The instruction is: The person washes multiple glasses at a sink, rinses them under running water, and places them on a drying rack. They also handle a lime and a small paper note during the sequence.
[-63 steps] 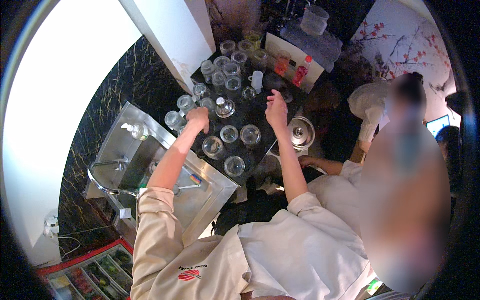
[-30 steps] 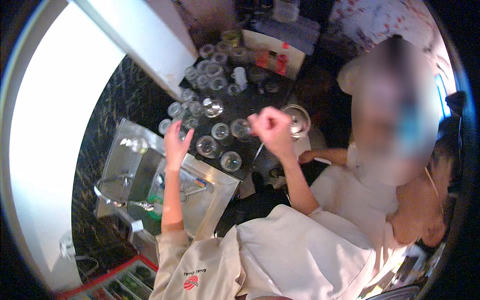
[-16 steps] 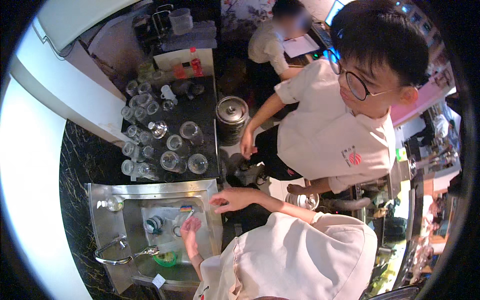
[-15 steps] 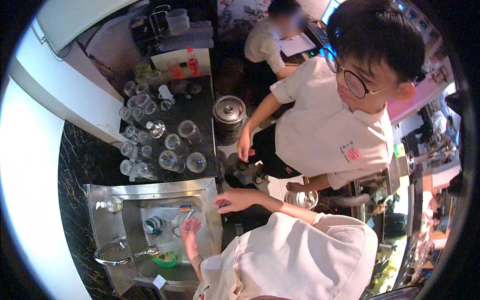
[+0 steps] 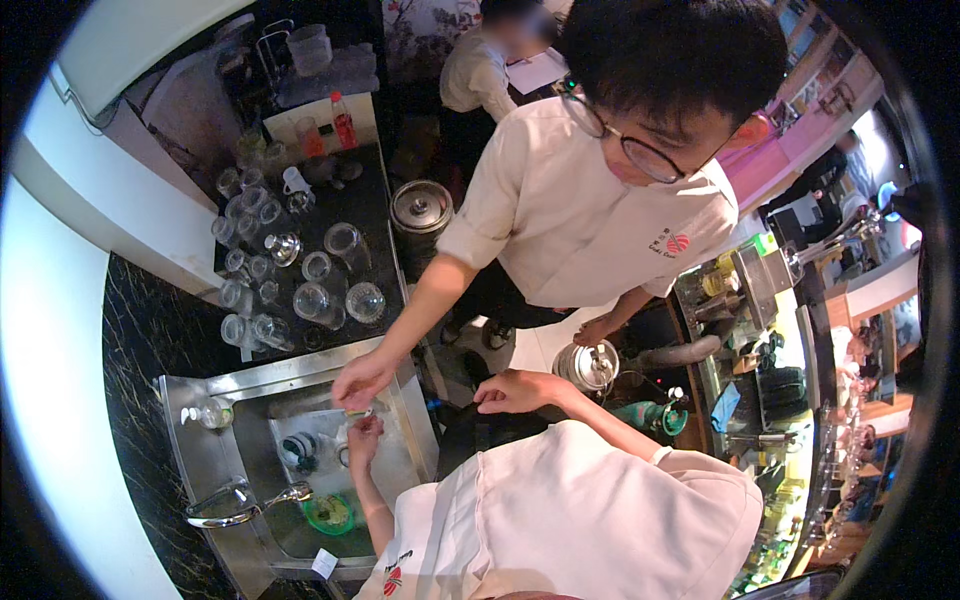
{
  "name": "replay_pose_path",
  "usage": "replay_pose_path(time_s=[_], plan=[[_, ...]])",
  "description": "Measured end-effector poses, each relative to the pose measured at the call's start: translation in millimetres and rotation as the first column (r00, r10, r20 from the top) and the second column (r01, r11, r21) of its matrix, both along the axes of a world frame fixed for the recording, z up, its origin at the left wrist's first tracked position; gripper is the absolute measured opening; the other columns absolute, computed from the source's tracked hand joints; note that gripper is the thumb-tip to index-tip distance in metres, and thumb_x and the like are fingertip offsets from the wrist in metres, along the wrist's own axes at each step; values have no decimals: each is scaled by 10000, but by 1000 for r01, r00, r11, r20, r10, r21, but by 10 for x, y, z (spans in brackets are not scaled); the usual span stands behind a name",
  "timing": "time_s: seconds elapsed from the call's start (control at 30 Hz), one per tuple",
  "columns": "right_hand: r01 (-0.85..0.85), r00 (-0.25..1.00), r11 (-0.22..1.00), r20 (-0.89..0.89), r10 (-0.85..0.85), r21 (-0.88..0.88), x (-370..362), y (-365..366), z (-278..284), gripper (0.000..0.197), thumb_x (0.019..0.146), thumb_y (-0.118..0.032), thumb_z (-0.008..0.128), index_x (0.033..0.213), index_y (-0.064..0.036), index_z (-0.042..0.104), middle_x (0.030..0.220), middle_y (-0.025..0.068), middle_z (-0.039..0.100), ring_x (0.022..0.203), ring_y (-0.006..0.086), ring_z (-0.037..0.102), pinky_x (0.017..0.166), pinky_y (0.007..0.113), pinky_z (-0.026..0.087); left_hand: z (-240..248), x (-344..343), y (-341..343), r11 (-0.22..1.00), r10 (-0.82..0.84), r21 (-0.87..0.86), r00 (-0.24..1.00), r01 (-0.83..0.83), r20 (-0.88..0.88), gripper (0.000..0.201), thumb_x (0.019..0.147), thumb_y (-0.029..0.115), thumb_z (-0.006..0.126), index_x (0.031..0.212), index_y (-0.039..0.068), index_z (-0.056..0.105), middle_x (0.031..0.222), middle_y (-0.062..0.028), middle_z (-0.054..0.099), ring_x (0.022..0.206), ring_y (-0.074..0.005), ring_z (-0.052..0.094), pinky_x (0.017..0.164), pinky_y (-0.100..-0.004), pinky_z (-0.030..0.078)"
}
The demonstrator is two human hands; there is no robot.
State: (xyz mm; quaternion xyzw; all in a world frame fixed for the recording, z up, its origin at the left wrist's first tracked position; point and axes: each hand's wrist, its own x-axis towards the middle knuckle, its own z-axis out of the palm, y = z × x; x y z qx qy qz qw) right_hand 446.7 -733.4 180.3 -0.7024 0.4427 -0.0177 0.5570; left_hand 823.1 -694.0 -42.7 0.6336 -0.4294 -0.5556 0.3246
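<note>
My left hand (image 5: 364, 434) is over the sink (image 5: 405, 400), its fingers curled together. What they hold, if anything, cannot be made out. A co-worker's hand (image 5: 362, 382) reaches in just beyond it, and a small coloured block (image 5: 357, 412), perhaps a sponge, shows between the two hands. My right hand (image 5: 515, 390) hangs in the air right of the sink, loosely bent with nothing in it. Left of my left hand, a dark and white round object (image 5: 299, 450) lies in the basin. Nearer to me sits a green strainer basket (image 5: 330, 514) with pale scraps.
A curved metal faucet (image 5: 235, 510) reaches over the basin from the left. Several glass jars (image 5: 320, 303) crowd the dark counter beyond, with a red bottle (image 5: 343, 120) at its far end. A co-worker (image 5: 610, 220) stands opposite; metal canisters (image 5: 421, 207) stand on the floor.
The co-worker has leaned in and stretched an arm over the sink. My left hand has curled its fingers; my right hand's fingers have bent downward. The view has shifted slightly.
</note>
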Motion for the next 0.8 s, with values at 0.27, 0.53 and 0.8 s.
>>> replay_pose_path(time_s=[0.27, 0.53, 0.8], plan=[[209, 976, 898, -21, -218, 387, -464, 227, -804, 191, 883, -103, 576, 1036, -27, 661, 790, 94, 672, 658, 153, 631, 584, 290, 531, 33, -370, 395, 974, -223, 8, 951, 227, 214, 338, 791, 256, 735, 933, -34, 635, 849, -132, 685, 768, -188, 657, 690, -297, 520], [643, 758, 626, -249, -603, 441, -813, 509, -1580, 178, 903, -157, 582, 967, -10, 658, 693, 31, 626, 535, 83, 564, 469, 224, 462, 14, -392, 352, 966, -256, 123, 894, 227, 368, 509, 783, 422, 690, 1022, -18, 606, 937, -185, 675, 874, -311, 654, 788, -395, 502], [508, 655, 823, -507, -561, -254, -1073, 650, -2250, 414, 823, -426, 611, 924, -36, 709, 855, 217, 676, 856, 348, 660, 778, 408, 506, 412, -520, 423, 946, -317, 44, 893, 321, 318, 402, 897, 347, 551, 1071, -13, 588, 1006, -191, 654, 946, -340, 629, 823, -412, 488]])
